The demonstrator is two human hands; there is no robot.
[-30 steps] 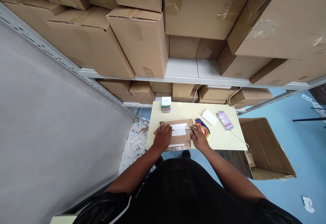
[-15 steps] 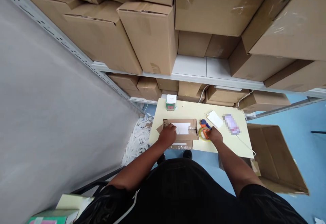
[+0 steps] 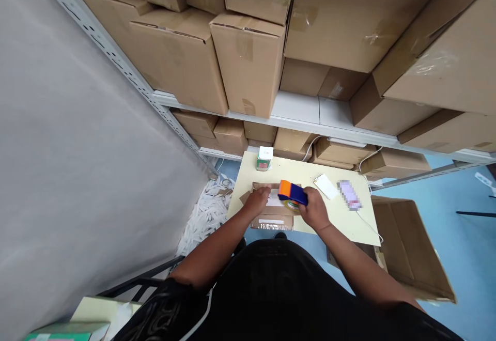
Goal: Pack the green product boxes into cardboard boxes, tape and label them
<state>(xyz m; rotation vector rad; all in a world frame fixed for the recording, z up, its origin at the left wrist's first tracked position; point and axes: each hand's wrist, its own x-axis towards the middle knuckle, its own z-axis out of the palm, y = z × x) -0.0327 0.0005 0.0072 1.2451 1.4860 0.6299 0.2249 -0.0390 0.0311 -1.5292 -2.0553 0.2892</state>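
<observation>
A small cardboard box (image 3: 276, 210) with a white label lies near the front edge of the cream table. My left hand (image 3: 258, 201) is closed over its left end, fingers curled at the label's edge. A blue and orange tape dispenser (image 3: 293, 192) with a yellowish roll is in my right hand (image 3: 314, 210), raised above the right part of the box. The dispenser hides part of the label and the far right side of the box.
A green and white carton (image 3: 264, 159) stands at the table's back left. White cards (image 3: 326, 186) and a blurred purple item (image 3: 349, 195) lie on the right. Shelves of cardboard boxes (image 3: 248, 62) rise behind. Paper strips (image 3: 201, 227) cover the floor at left; an open carton (image 3: 411, 248) stands right.
My right hand has lifted the tape dispenser from the table and brought it left over the box. My left hand remains on the box's left end. The view has shifted slightly.
</observation>
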